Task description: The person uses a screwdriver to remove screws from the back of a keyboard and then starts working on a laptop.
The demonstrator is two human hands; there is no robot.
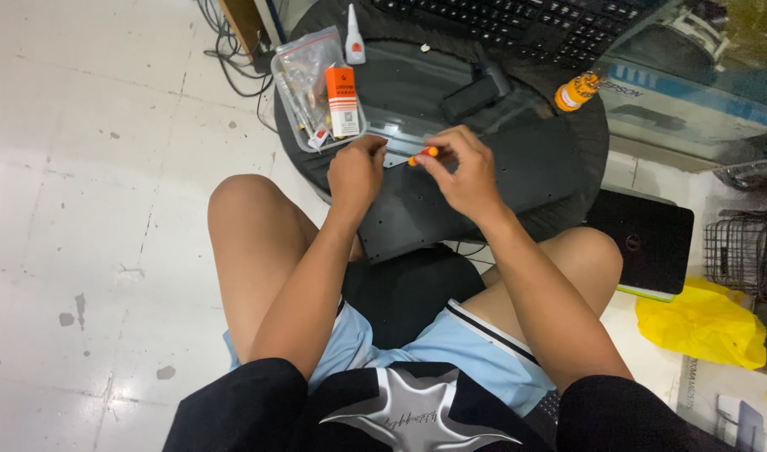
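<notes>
A dark grey laptop base panel (517, 172) lies on a round black stool (589, 113) in front of my knees. My right hand (460, 172) pinches a small orange-handled screwdriver (424, 155) over the panel's upper left edge. My left hand (356, 172) rests just left of the tool, fingertips on the panel's edge by a pale strip. What the fingertips hold down is too small to tell.
A clear plastic box (314, 88) with an orange pack and small parts sits at the stool's left. A white glue tube (354, 38), a black keyboard (526, 23) and an orange-capped bottle (576, 90) lie beyond. A black laptop (647, 243) and yellow bag (706, 325) are on the floor, right.
</notes>
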